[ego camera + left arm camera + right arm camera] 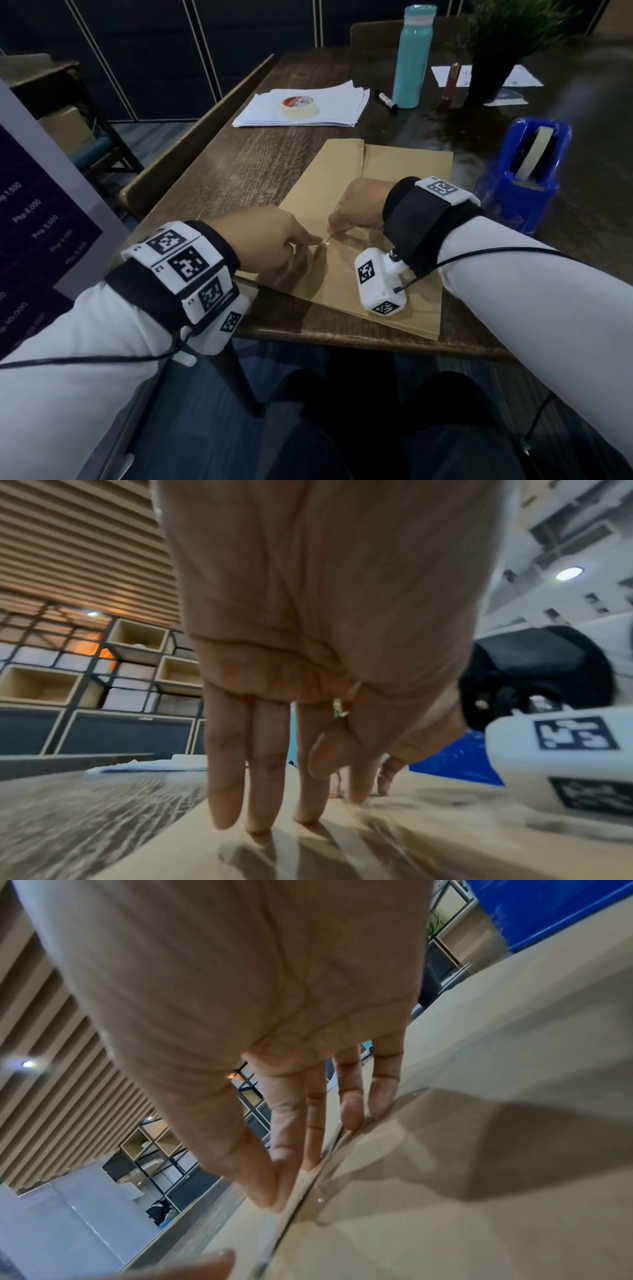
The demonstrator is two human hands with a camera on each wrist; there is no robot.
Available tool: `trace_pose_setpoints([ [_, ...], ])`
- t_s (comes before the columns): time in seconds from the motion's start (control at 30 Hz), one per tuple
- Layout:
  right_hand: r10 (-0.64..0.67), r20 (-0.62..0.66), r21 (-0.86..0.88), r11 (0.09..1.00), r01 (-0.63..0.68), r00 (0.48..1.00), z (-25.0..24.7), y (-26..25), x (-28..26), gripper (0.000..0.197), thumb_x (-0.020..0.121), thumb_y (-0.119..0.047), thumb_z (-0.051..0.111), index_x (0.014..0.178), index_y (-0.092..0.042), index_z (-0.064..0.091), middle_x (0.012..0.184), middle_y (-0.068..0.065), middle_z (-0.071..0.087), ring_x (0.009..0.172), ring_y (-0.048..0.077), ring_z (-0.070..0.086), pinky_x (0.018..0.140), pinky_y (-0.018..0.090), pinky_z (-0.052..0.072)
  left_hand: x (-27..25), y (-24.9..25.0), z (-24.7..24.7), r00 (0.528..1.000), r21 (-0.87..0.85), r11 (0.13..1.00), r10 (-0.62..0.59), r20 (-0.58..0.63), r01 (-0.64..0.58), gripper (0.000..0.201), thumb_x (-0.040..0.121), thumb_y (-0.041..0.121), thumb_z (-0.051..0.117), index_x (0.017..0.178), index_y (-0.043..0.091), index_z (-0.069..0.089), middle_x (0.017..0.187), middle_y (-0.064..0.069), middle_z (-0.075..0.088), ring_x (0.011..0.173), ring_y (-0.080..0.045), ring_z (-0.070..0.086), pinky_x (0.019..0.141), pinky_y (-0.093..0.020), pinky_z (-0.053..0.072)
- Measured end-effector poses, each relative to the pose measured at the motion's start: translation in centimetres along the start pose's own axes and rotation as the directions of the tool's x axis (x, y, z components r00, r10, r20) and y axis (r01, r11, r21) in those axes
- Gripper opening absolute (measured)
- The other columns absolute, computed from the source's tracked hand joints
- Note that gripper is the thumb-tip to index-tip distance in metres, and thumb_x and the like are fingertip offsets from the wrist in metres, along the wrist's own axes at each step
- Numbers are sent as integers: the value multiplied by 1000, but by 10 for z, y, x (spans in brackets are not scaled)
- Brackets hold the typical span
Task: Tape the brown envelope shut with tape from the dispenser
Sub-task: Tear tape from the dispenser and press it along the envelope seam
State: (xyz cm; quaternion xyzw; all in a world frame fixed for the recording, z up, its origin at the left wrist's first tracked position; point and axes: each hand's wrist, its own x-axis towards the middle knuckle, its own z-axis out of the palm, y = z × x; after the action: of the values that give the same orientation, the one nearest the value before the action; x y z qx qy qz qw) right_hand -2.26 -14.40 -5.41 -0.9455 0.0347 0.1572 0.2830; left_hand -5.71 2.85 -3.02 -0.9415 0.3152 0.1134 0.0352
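Dark wood-grain table (219,171), near edge cut by the person's lap; a chair back stands along its left side. Brown envelope (404,178) lies flat at the near centre, flap seam running away from the viewer. Blue tape dispenser (524,171) just right of it, roll loaded. Farther: white paper stack (339,102) bearing a loose tape roll (299,107), marker, teal bottle (412,54), potted plant (493,51). Room: slatted wall and cubby shelving in the wrist views.

Clear tape strip (329,1172) along the seam is hard to make out; its ends are unclear.

Left hand (274,236): fingers (226,791) straight, tips pressing the envelope. Right hand (363,205): fingers (287,1123) extended, tips pressing along the seam; thumb close beside.
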Motion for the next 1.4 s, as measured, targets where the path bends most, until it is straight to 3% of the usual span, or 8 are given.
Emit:
trace_pose_setpoints([
  [0.1,9,-14,-5,1000,-9,1000,1,0,0,23,76,-27,73,72,-12,55,64,4,47,63,22,46,58,26,38,3,5,3,1000,85,996,9,1,-9,57,90,11,39,135,46,47,126,-4,61,105,-25,58,74,-24,38],
  [0.23,1,-9,-12,1000,-1,1000,1,-1,-1,24,76,-28,73,86,-9,61,73,7,54,75,24,50,64,28,41,5,10,3,999,187,982,20,40,-27,56,90,13,40,135,47,46,123,-5,61,101,-28,59,80,-33,49],
  [0.33,-1,-13,-19,1000,1,1000,1,-1,-1,35,76,-29,73,100,-5,67,89,10,61,84,26,55,72,31,44,4,15,3,999,276,961,8,49,-22,50,96,20,39,137,49,42,117,-7,60,98,-29,58,71,-31,41],
  [0.57,30,-25,-12,999,-30,999,-1,-2,-4,30,76,-33,75,75,-10,56,67,4,50,76,24,51,59,27,39,2,20,7,998,323,946,-13,55,-5,45,99,23,38,137,46,42,94,-3,54,82,-25,53,67,-31,40],
  [0.73,20,-28,-70,997,-22,999,1,-3,0,50,75,-37,77,113,-6,65,108,10,67,103,28,61,88,35,50,2,21,8,998,337,941,-12,56,-8,48,98,21,38,140,44,40,100,-4,58,81,-24,52,66,-32,40],
  [0.83,26,-41,-87,996,-30,999,1,-3,2,52,78,-37,76,119,-7,63,117,10,66,110,28,59,97,38,48,2,20,8,998,346,938,-8,62,-14,49,98,21,38,141,45,37,106,-5,59,91,-26,58,69,-32,43],
  [1.03,-24,23,-49,998,25,999,-1,2,5,31,73,-30,79,95,-19,60,97,7,57,89,22,51,79,30,41,2,20,9,997,352,936,-9,77,-19,49,98,20,37,142,44,37,107,-4,60,81,-22,49,68,-32,42],
  [1.4,-66,17,-116,991,68,998,2,7,15,26,75,-31,77,71,-26,51,72,-6,48,88,19,49,77,27,39,3,12,9,997,328,943,45,71,-65,47,96,26,39,138,47,40,110,-5,65,91,-27,62,82,-38,53],
])
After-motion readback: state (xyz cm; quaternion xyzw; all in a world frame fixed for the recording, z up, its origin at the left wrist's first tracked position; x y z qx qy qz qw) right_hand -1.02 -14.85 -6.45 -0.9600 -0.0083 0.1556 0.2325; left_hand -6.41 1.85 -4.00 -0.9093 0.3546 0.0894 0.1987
